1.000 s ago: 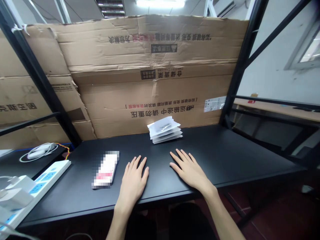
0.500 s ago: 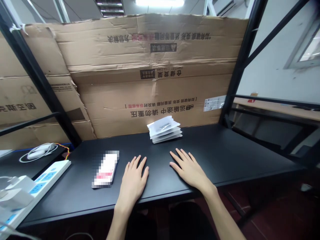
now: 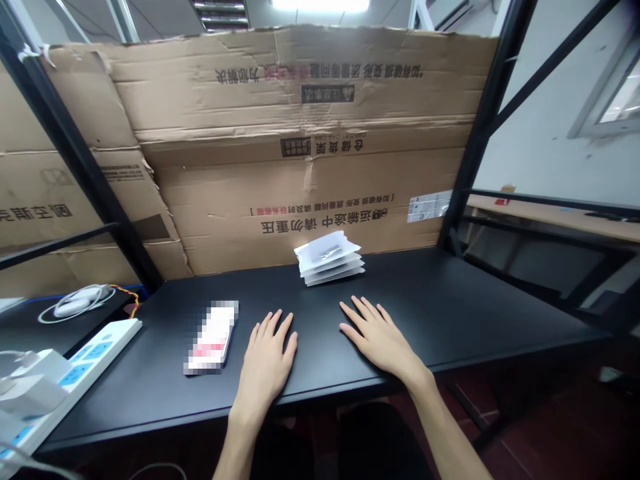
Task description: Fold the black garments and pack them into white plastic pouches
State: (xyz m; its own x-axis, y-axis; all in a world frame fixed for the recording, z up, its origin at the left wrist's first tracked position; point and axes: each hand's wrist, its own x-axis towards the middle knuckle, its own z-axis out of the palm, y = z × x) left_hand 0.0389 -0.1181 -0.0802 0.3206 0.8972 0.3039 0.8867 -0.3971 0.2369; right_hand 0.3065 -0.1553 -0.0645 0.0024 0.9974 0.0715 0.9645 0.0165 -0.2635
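Palm down on the black tabletop (image 3: 325,347), my left hand (image 3: 266,357) lies flat with its fingers apart and holds nothing. My right hand (image 3: 380,337) rests the same way further right, fingers spread, also holding nothing. Behind and between the two hands, near the back of the table, sits a small stack of white, translucent packets (image 3: 330,259); a small grey shape shows through the top one. Left of my left hand lies a flat, oblong item (image 3: 212,337), blurred out by pixels, with white and pink on it. Neither hand touches the packets or that item.
A cardboard sheet (image 3: 310,173) with printed writing stands along the back edge. Black metal posts (image 3: 475,153) frame the table. At the left edge lies a white power strip (image 3: 90,367) with plugs in it, and beyond it a coiled white cable (image 3: 80,303).
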